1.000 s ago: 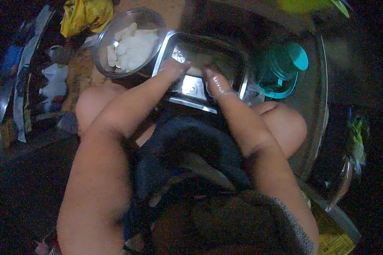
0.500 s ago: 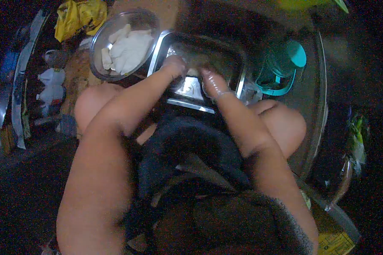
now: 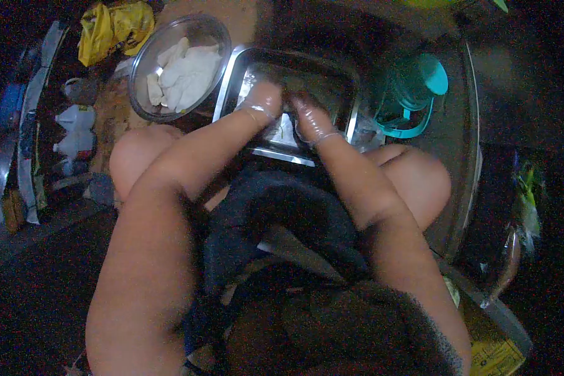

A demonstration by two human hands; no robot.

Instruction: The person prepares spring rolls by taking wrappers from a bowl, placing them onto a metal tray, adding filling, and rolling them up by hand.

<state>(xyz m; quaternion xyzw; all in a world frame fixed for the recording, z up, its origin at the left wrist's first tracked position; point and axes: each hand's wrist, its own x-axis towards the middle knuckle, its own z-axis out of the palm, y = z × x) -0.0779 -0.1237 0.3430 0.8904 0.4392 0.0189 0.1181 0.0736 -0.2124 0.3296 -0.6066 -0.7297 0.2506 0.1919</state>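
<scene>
My left hand (image 3: 264, 99), in a thin clear plastic glove, is over a rectangular metal tray (image 3: 229, 75) with a shiny rim. Its fingers look curled inward. Close against it is my right hand (image 3: 309, 116), gloved the same way, its fingers bent toward the left one. Both look closed around something small between them, which the hands and the dim light hide. Left of the tray stands a clear round bowl (image 3: 138, 106) holding a white, dough-like mass (image 3: 191, 78) and several pale pieces.
A teal pitcher (image 3: 429, 75) with a handle lies or stands right of the tray, near crumpled clear plastic (image 3: 366, 135). A yellow bag (image 3: 116, 31) sits at the far left. My knees flank the tray. Green stalks in plastic (image 3: 528, 200) are at the right.
My left hand has shifted slightly right and come closer to my right hand. The pale bit visible between them earlier is now hidden.
</scene>
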